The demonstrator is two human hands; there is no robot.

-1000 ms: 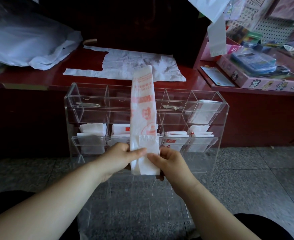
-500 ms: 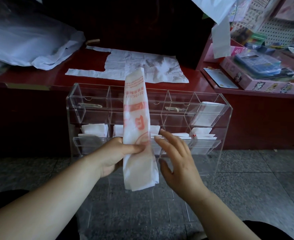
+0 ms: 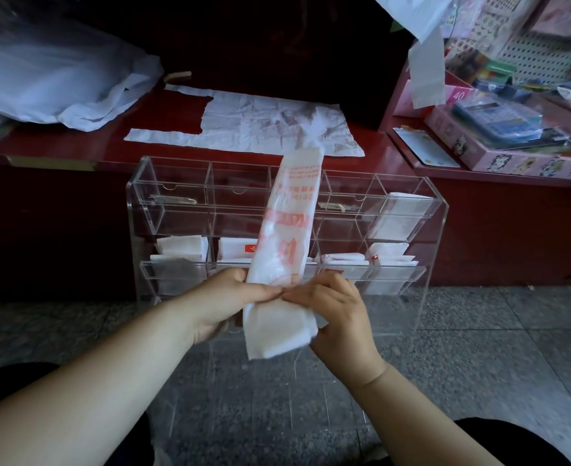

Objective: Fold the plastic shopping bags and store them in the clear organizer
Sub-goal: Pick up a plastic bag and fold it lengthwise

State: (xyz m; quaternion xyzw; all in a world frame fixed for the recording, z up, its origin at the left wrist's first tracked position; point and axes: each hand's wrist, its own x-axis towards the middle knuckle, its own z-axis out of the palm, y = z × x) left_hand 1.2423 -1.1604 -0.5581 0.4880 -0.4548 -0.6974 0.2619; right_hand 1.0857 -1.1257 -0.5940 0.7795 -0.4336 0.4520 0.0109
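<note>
A white plastic bag with red print (image 3: 289,230), folded into a long narrow strip, stands upright in front of the clear organizer (image 3: 435,250). My left hand (image 3: 223,302) grips the strip from the left near its lower part, thumb across the front. My right hand (image 3: 332,309) pinches the same spot from the right, fingers curled round the strip's edge. The strip's bottom end hangs below both hands. The organizer stands on the floor; several of its compartments hold folded white bags (image 3: 179,253). Another white bag (image 3: 270,124) lies flat on the red counter behind.
A heap of loose white bags (image 3: 55,75) lies at the counter's left end. To the right, a lower red shelf carries a pink box (image 3: 509,153) and stationery. A white bag (image 3: 425,72) hangs from above at the right. Grey stone floor spreads under the organizer.
My right hand, open beside the strip half a second ago, has closed on it again. The strip's top has tilted to the right.
</note>
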